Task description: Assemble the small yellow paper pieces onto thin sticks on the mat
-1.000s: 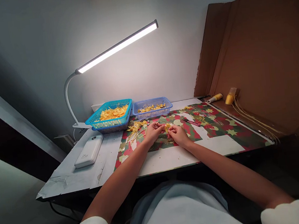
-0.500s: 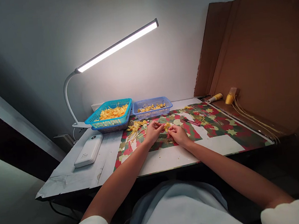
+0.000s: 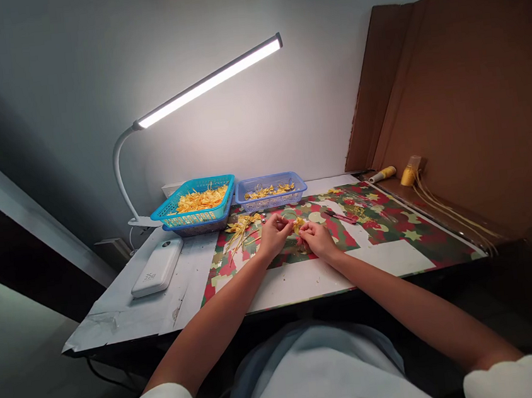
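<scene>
Between my two hands, just above the patterned table covering, is a small yellow artificial flower (image 3: pixel 299 224). My left hand (image 3: pixel 276 233) pinches it from the left, fingers closed. From the right, my right hand (image 3: pixel 316 238) is closed on its lower side, with the fingertips partly hidden. A bunch of yellow flowers with long stems (image 3: pixel 241 230) lies on the covering left of my left hand. Pink-handled snips (image 3: pixel 341 217) rest to the right of my right hand, near scattered yellow bits (image 3: pixel 365 215).
A turquoise basket (image 3: pixel 173 221) of yellow petals stands at the back, stacked on another basket. Beside it, a lilac basket (image 3: pixel 270 201) holds small yellow pieces. A white power bank (image 3: pixel 158 268) lies left, under a lit lamp (image 3: pixel 211 83). Cardboard (image 3: pixel 465 102) walls the right side.
Both hands stay almost in place at the flower. The flower appears slightly turned between the fingers, with only small finger movement.
</scene>
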Action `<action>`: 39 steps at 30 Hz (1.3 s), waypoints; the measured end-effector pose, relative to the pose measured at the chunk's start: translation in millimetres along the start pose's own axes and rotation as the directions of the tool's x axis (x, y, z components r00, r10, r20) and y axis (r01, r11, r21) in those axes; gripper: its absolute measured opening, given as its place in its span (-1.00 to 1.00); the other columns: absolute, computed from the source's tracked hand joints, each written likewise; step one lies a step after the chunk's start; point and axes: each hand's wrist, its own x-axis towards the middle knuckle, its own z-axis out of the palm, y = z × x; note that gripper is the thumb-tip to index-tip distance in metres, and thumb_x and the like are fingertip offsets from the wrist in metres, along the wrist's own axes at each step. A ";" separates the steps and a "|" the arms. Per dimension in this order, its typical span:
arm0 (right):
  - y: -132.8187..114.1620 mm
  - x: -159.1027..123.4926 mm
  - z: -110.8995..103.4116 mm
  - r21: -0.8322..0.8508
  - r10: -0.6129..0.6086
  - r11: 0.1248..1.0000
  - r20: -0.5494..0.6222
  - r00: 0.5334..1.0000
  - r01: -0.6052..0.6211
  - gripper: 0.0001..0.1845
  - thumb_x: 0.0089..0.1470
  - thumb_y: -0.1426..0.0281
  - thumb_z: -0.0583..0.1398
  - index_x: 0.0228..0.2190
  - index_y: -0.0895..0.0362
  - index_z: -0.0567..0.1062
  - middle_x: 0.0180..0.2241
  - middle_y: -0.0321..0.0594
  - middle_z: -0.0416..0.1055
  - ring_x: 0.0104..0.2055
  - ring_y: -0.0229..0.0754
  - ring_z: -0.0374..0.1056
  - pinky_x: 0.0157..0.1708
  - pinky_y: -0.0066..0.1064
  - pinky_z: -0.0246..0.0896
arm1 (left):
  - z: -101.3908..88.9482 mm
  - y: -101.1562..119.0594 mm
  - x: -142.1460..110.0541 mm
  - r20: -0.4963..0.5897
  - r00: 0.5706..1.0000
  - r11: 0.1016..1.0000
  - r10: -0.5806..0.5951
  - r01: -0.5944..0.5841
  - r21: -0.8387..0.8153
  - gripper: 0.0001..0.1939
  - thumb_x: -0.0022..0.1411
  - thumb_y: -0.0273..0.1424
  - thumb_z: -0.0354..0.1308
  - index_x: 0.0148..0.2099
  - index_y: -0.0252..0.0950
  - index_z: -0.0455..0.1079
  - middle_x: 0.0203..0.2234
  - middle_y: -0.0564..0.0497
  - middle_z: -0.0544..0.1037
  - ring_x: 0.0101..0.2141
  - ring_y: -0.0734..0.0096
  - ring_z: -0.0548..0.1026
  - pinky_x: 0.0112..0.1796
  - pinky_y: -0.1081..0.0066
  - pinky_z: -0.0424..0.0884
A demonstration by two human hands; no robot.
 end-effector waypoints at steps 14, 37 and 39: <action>2.2 0.7 4.1 0.008 -0.009 1.000 -0.021 1.000 0.009 -0.81 -0.05 0.23 0.09 -0.51 0.10 0.27 -0.66 -0.32 0.39 -0.72 -0.34 0.14 -0.73 -0.51 0.09 | 4.9 6.9 -5.7 -0.004 1.000 1.000 -0.021 0.021 0.015 -0.77 -0.01 -0.32 0.21 -0.35 -0.27 0.24 -0.67 0.15 0.44 -0.61 0.51 0.40 -0.56 0.54 0.21; -6.3 -6.9 -2.2 -0.151 -0.150 0.978 -0.014 0.989 0.146 -0.86 -0.02 0.30 0.05 -0.50 0.09 0.31 -0.64 -0.32 0.35 -0.63 -0.26 0.25 -0.58 -0.46 0.12 | -8.4 22.3 -1.5 0.081 0.976 0.911 0.204 -0.219 0.350 -0.95 0.01 -0.44 0.15 -0.43 -0.29 0.44 -0.51 0.03 0.50 -0.50 0.48 0.38 -0.47 0.50 0.26; -6.8 -8.1 -2.8 -0.172 -0.191 0.967 -0.012 0.981 0.187 -0.86 0.00 0.31 0.05 -0.49 0.10 0.32 -0.62 -0.30 0.37 -0.58 -0.24 0.29 -0.54 -0.44 0.15 | -9.6 23.0 -1.2 0.114 0.954 0.869 0.279 -0.301 0.393 -0.94 0.02 -0.45 0.16 -0.41 -0.28 0.46 -0.50 0.02 0.51 -0.49 0.47 0.38 -0.45 0.49 0.26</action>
